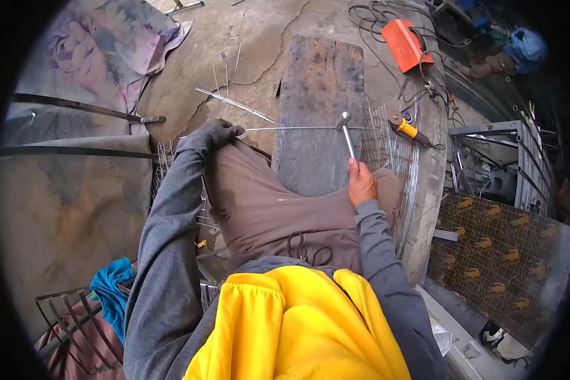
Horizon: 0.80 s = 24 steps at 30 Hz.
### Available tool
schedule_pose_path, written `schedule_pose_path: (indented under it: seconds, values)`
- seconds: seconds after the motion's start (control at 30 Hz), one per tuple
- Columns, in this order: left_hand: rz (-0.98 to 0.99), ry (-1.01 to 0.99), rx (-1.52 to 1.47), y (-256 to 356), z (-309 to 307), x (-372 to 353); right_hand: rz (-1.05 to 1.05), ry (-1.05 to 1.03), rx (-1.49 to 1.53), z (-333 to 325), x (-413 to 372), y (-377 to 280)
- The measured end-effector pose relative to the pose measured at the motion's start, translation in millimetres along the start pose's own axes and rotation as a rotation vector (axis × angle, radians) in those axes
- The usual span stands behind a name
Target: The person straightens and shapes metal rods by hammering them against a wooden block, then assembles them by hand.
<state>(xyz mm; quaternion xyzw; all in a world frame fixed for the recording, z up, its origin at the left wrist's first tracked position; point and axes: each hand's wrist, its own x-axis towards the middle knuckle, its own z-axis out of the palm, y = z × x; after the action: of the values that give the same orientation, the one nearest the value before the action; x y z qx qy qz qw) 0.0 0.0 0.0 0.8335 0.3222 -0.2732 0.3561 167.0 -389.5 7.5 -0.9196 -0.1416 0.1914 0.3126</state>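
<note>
My left hand [220, 133], in a dark glove, is closed around a thin metal rod [297, 128] near its left part. The rod runs across a dark wooden board [320, 76] between my legs. My bare right hand [361, 182] grips the handle of a metal hammer-like tool [349, 142]. The tool's head rests on or just over the rod, near the board's right edge; whether they touch is hard to tell. Wire mesh [380, 130] lies right of the board, and several loose rods [234, 105] lie on the floor to its left.
A yellow angle grinder [410, 130] lies right of the mesh. An orange-red metal box with cables [404, 45] stands at the upper right. Metal frames [487, 128] and a patterned panel [487, 253] are at the right. Dark bars [82, 107] and cloths [76, 209] occupy the left.
</note>
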Motion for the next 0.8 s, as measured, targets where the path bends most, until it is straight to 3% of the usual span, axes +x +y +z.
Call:
schedule_pose_path:
  seconds: [0.17,0.27,0.5,0.63,0.7,0.73,0.8]
  values:
    - [-0.057,0.069,0.001,-8.8,-10.4,6.1,-0.128,0.060,0.056,8.6,-3.2,-11.0]
    - [0.034,0.084,-0.067,-12.4,-3.4,7.5,-0.029,-0.027,-0.062,6.3,-7.2,-3.7]
    - [0.053,0.041,-0.072,-13.9,-1.7,6.5,-0.103,-0.065,0.023,-25.1,-42.3,15.5]
    - [0.374,0.001,-0.204,0.5,-0.7,-5.9,-0.027,-0.183,-0.031,-29.5,-57.5,12.5]
    - [0.175,-0.175,-0.691,39.2,9.0,-41.0,-0.019,-0.190,-0.048,-25.9,-55.6,10.2]
    - [0.099,-0.214,-0.744,78.7,2.2,-79.4,-0.028,-0.198,-0.057,-23.7,-52.6,12.0]
    - [0.166,-0.337,-1.147,99.7,27.9,-96.7,-0.041,-0.202,-0.058,-22.5,-50.8,12.0]
